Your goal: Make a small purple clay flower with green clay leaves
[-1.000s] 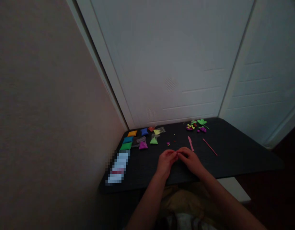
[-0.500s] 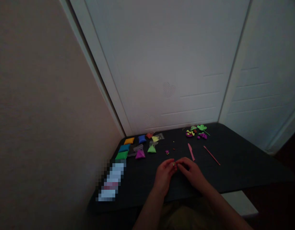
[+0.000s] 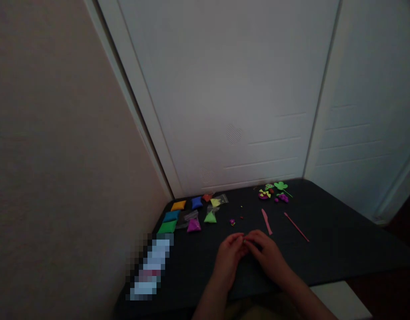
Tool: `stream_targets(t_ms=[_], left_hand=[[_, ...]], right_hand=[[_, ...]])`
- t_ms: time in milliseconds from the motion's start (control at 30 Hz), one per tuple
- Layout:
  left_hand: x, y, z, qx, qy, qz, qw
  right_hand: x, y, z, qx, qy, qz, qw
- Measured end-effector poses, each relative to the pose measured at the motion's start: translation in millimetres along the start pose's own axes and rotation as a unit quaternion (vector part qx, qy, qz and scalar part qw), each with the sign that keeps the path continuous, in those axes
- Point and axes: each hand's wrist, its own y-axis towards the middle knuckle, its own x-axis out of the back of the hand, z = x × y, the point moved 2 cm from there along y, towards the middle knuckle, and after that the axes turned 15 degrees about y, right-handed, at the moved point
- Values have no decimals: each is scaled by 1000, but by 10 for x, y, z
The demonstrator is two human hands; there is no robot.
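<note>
Over the front of the dark table, my left hand (image 3: 228,255) and my right hand (image 3: 267,254) meet at the fingertips. Between them is a tiny pale yellow-green piece of modelling clay (image 3: 244,241), mostly covered by the fingers. My left fingers are curled around it, and the right thumb and index finger pinch at it. Just beyond the hands lies a small purple-and-yellow clay piece (image 3: 232,222), with a tiny red bit (image 3: 241,218) beside it. To the right are a pink plastic knife (image 3: 266,222) and a thin pink modelling stick (image 3: 296,226).
Bags of coloured clay, including purple (image 3: 193,225), light green (image 3: 210,217) and orange (image 3: 178,205), lie at the left. At the back right are a green clover shape (image 3: 281,186), purple clay balls (image 3: 283,198) and a purple-and-yellow piece (image 3: 264,195). A white panel rises behind the table (image 3: 324,249).
The view has tilted up slightly, so everything sits lower in the picture. My fingertips have drawn closer together and cover more of the small clay piece.
</note>
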Motion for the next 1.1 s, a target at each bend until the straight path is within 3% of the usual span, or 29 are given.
stream_targets(t_ms=[300,1100], left_hand=[[37,25,43,7,9,-12,1000],[40,18,34,-6,-5,-1,1000]], right_hand=[[39,-3,-27,-42,-2,-53,998],[35,3,-7,-48,19,-28,998]])
